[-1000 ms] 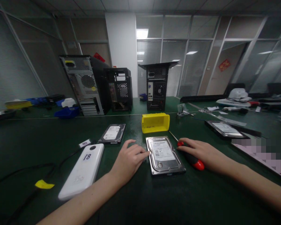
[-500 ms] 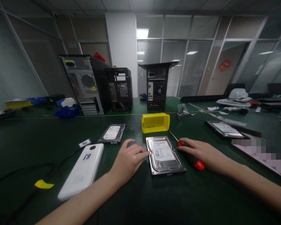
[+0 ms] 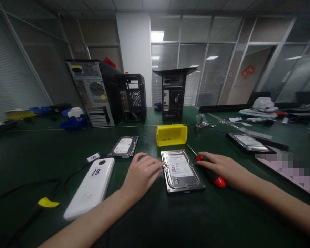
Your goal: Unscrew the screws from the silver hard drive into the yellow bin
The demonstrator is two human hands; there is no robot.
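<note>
A hard drive [image 3: 181,172] lies label up on the green table in front of me. My left hand [image 3: 143,172] rests at its left side, fingers loosely stretched, with fingertips at the drive's edge. To the right of the drive, my right hand [image 3: 219,167] lies over a red and black screwdriver [image 3: 218,181], thumb and fingers about the handle and red collar. The screwdriver's thin shaft points away toward a yellow bin [image 3: 172,136], tipped on its side with small dark bits inside. The undersides of my right fingers are hidden.
A second hard drive [image 3: 124,146] and a white power bank [image 3: 91,187] marked 18, with a cable, lie left. Another drive [image 3: 249,142] lies right. Computer cases [image 3: 96,93] stand at the back, near a blue bin [image 3: 73,123].
My left fingers have shifted very slightly left along the drive's edge. The right hand, the screwdriver and the drive stay where they were.
</note>
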